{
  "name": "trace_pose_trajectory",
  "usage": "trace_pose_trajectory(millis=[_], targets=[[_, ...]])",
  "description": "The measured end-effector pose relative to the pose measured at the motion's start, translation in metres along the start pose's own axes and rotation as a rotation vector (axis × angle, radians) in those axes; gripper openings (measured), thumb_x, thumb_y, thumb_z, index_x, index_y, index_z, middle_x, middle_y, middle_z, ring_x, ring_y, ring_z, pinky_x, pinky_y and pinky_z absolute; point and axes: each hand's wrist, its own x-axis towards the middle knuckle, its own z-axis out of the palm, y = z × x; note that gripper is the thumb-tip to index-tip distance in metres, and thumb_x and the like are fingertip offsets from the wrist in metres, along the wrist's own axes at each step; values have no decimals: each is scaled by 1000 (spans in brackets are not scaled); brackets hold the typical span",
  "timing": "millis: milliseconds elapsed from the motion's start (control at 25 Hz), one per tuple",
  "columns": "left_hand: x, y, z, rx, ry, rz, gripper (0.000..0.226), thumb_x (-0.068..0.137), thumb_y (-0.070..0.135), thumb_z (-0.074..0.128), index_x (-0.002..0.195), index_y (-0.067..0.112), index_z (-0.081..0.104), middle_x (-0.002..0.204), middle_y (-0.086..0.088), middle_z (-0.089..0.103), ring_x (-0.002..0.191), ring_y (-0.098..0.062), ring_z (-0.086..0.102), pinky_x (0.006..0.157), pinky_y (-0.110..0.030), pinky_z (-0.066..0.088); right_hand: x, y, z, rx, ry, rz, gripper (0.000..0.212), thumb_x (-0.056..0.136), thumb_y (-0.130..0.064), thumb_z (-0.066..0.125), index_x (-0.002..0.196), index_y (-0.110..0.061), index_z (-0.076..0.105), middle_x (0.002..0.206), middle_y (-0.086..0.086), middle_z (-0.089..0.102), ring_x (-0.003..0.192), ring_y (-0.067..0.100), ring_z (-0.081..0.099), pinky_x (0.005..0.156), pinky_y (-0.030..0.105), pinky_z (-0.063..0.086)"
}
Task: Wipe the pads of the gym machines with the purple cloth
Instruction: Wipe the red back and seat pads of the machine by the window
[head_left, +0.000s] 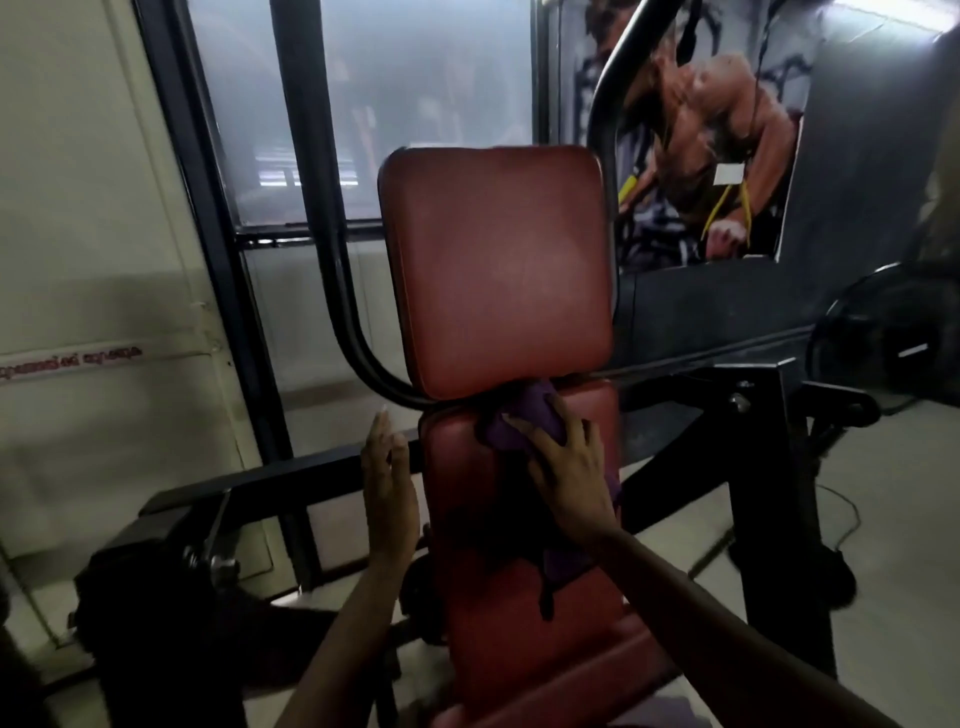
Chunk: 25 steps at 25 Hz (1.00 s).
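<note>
The step in hand looks like wiping the lower pad (467, 519) of a red gym seat, close up under the upright back pad (498, 270). The right hand (566, 467) lies flat on the purple cloth (519, 421), its fingers (524, 428) spread and pressing down rather than curled around it. The cloth sits at the top end of the lower pad, right at the gap below the back pad, and part of it trails down the pad beneath the wrist.

The left hand (387, 483) is beside the lower pad's left edge, fingers straight and open, holding nothing. Whether it touches the pad I cannot tell.

The cloth is bunched and dark violet, soft and thin by the look of it, and easy to fold over under pressure. The next move probably calls for a firm sweep along the lower pad away from the back pad, keeping the palm flat so the cloth does not roll up. The back pad shows a dull sheen.
</note>
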Motion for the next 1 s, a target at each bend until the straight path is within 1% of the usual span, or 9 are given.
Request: trace_pose_trajectory(millis=[40,120,240,400,520,680,800,920,1000], targets=[[-12,-13,-3,4,-8,-24,49,90,55,34,133,34,25,141,11,32,118,21,34,103,-8,30,-11,-2,0,9,6,30,51,79,-32,42,129,-44,39,144,12,37,99,30,40,81,49,47],[-25,-31,-1,18,-6,-76,62,82,67,38,134,35,27,138,13,34,106,32,35,97,-7,32,-24,-13,3,27,37,54,50,82,-32,41,130,-44,38,145,13,36,98,27,37,81,48,45],[-24,-45,14,-5,13,-85,39,96,36,37,133,34,27,145,8,31,109,33,32,103,-8,30,-11,-45,18,17,112,121,44,89,-37,39,132,-44,38,146,12,34,101,28,39,82,43,42],[-16,-41,37,-13,-7,-7,49,85,58,36,131,50,20,140,31,24,132,14,24,112,-17,23,7,-56,49,-121,123,89,49,82,-39,41,131,-41,38,142,8,30,104,27,37,77,43,45],[-17,-48,44,9,35,37,52,83,64,37,130,53,17,137,37,22,130,18,24,109,-11,23,9,-25,53,-140,174,189,48,79,-37,43,127,-38,41,138,12,43,94,27,40,72,38,41],[-21,-46,43,15,56,12,50,84,52,36,129,58,16,139,32,22,135,1,28,112,-27,25,18,11,48,-146,235,408,50,78,-36,44,127,-36,41,140,16,45,99,28,39,80,41,39],[-22,-43,45,13,48,19,52,82,58,39,129,62,16,138,33,23,136,-1,29,112,-28,26,22,32,47,-25,300,632,51,81,-35,40,132,-36,38,147,15,33,120,35,38,93,47,34],[-19,-46,43,-4,43,39,56,76,74,40,127,67,17,139,30,26,137,-7,30,110,-30,29,19,39,52,9,364,791,52,83,-35,38,135,-35,38,147,12,34,119,37,41,92,48,36],[-19,-49,41,-23,14,38,60,74,74,43,128,66,18,144,17,29,136,-11,32,110,-37,33,8,40,59,73,401,940,56,82,-41,30,137,-32,39,146,12,35,119,37,41,93,48,36]])
